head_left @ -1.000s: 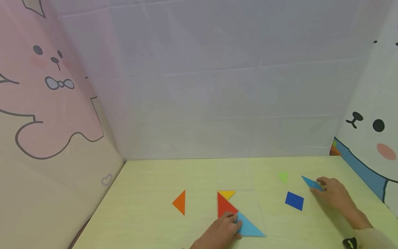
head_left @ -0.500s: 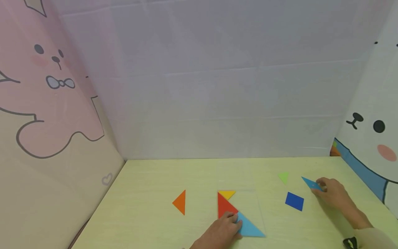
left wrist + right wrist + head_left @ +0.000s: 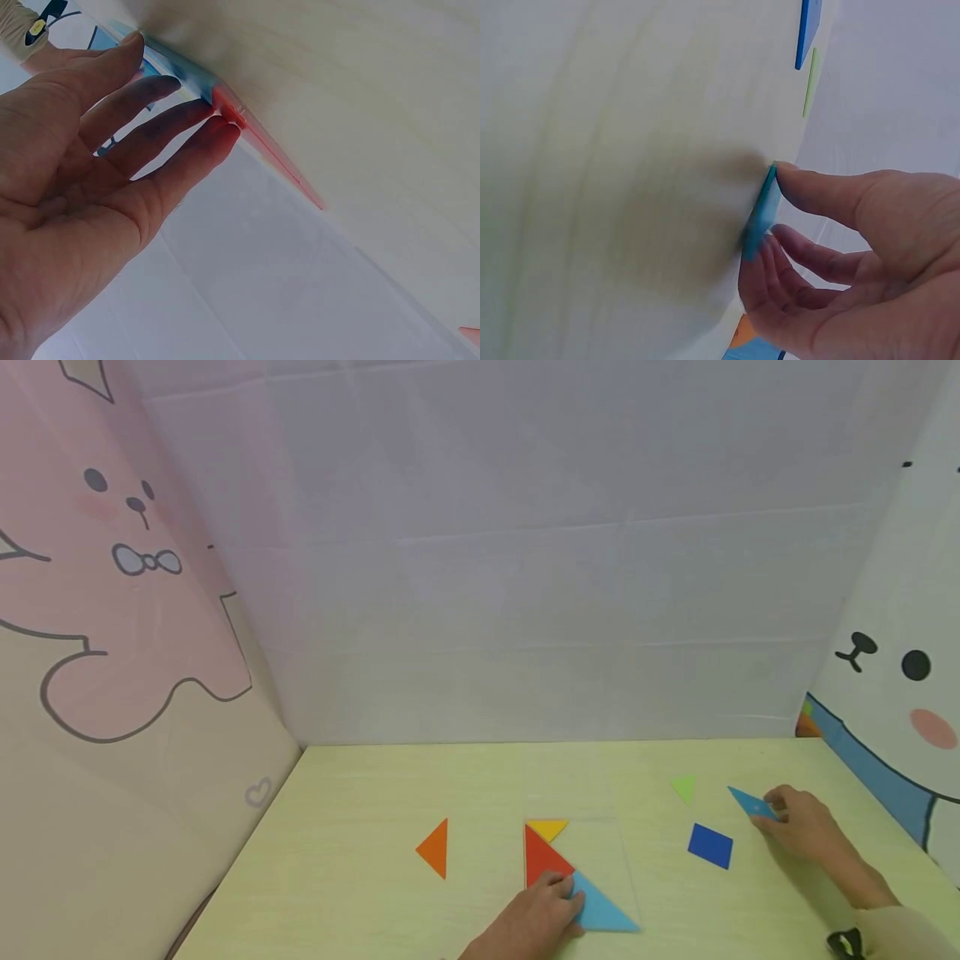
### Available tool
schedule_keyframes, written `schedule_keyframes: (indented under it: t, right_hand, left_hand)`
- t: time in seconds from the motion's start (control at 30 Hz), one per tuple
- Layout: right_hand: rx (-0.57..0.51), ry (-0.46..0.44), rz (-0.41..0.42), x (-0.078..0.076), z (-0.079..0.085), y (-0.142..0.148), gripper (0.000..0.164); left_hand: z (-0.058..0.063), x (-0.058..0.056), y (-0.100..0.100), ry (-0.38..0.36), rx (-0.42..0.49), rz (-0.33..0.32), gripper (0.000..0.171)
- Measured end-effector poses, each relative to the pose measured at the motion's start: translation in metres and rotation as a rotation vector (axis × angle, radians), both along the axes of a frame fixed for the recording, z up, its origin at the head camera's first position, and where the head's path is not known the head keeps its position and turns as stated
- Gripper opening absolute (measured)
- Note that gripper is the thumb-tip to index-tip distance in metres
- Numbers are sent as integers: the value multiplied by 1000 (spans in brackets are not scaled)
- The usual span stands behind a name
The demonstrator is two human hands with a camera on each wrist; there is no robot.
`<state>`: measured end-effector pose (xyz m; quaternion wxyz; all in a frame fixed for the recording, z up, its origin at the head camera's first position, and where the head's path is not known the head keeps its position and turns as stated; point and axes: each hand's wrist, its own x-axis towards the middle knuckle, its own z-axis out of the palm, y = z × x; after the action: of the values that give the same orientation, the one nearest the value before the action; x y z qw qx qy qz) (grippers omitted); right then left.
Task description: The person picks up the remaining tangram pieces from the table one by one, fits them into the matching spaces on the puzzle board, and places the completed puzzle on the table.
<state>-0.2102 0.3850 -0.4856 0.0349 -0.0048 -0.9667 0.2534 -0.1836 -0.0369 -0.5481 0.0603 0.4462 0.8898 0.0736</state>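
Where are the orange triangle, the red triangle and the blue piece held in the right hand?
Orange triangle [image 3: 437,848]: head view, middle of its face.
Red triangle [image 3: 542,857]: head view, middle of its visible part.
Held blue piece [image 3: 752,803]: head view, middle of its uncovered part.

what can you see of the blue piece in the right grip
The blue piece is thin, flat, straight-edged and plastic-looking, one sharp corner pointing left. Right of the dark-blue piece, the right grip pinches it between thumb and fingers, hiding its full outline. Contact with the table is unclear.
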Motion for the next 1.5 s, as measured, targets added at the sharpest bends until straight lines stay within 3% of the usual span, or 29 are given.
schedule_keyframes:
  t: [0.13,0.37,0.5,0.63,0.73,0.8,1.33,1.37,1.43,1.5]
  right_hand:
    - [-10,-5,-19,-1,-2,1,38]
    - [22,66,30,-1,-3,2,43]
    - [34,95,43,-1,-1,2,31]
    - [6,130,43,1,1,2,18]
    - [-8,143,26,1,2,2,15]
    - [-17,136,14,1,4,3,16]
    - [-78,49,-28,2,6,-4,27]
    - [-79,45,-33,2,6,-5,27]
    - [-86,40,-42,2,7,-8,27]
    - [-97,40,-45,3,8,-11,27]
  left_hand:
    - [-3,-1,0,-5,0,-6,45]
    - [0,0,0,23,-2,-11,43]
    - [19,8,1,15,-20,5,42]
    - [52,19,2,1,-35,14,41]
    - [67,24,3,-7,-44,22,39]
    - [70,25,2,-2,-49,19,39]
    - [69,26,3,25,-51,30,38]
    - [68,25,3,18,-53,34,39]
    - [50,19,3,35,-35,25,39]
    - [51,19,4,19,-40,35,39]
